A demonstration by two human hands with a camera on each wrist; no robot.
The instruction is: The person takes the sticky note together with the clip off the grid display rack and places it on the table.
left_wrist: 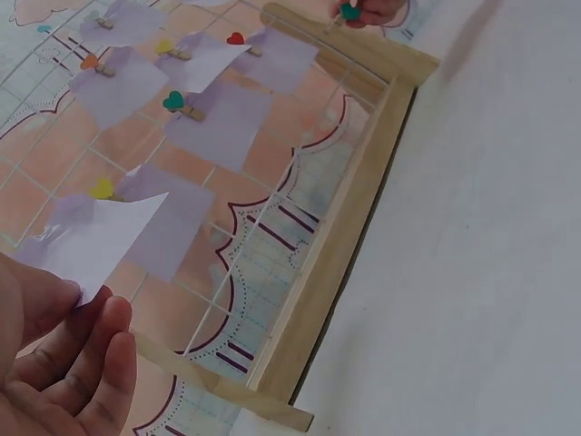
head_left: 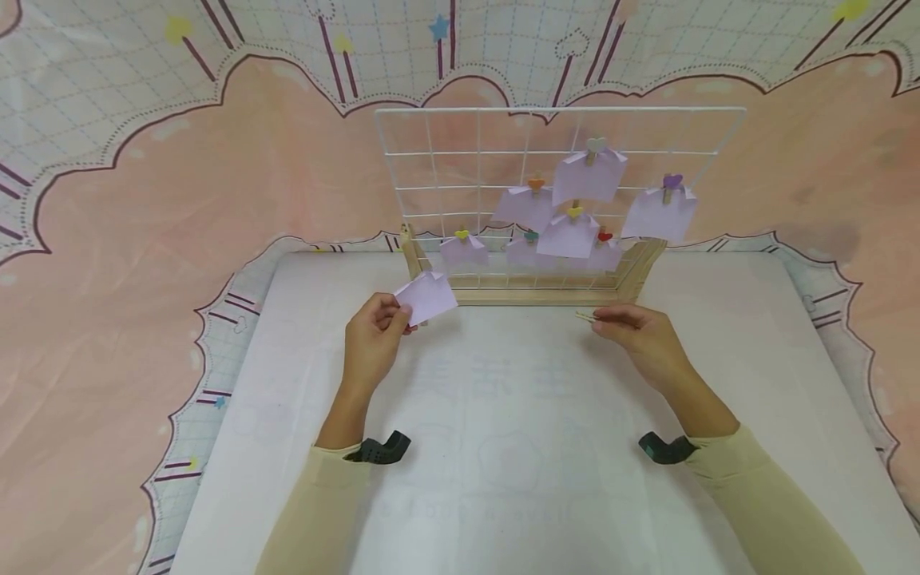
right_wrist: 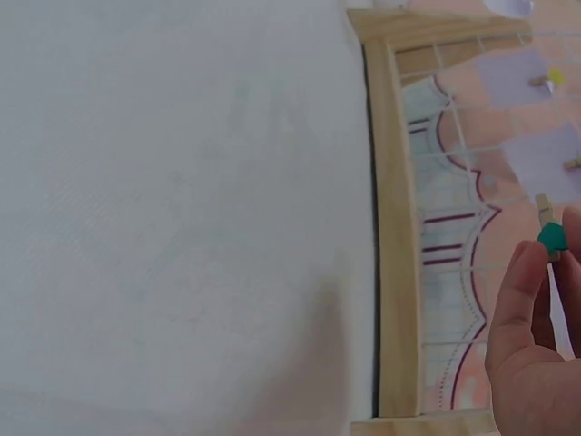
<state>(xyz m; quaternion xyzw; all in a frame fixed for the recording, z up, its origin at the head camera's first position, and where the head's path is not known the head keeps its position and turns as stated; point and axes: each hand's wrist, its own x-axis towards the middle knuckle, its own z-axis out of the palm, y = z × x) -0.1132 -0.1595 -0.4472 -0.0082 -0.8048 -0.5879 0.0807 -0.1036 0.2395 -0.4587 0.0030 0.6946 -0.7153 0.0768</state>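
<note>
My left hand (head_left: 371, 335) pinches a small light purple paper (head_left: 429, 299) between thumb and fingers, in front of the left end of a white wire grid stand. In the left wrist view, that paper (left_wrist: 104, 241) overlaps a clipped one behind it. A small wooden clothespin with a green heart (right_wrist: 551, 238) is pinched in my right hand (head_left: 638, 330), near the stand's lower right. The stand has a wooden base (head_left: 532, 298). Several purple papers hang on its grid, among them one under a yellow-heart clothespin (head_left: 462, 235) at lower left.
A white tabletop (head_left: 496, 447) spreads in front of the stand. Behind it hangs a peach patterned cloth (head_left: 302, 168). Other clipped papers include one at the top (head_left: 589, 180) and one at the far right (head_left: 660, 214). Dark wrist devices (head_left: 386, 449) show at both cuffs.
</note>
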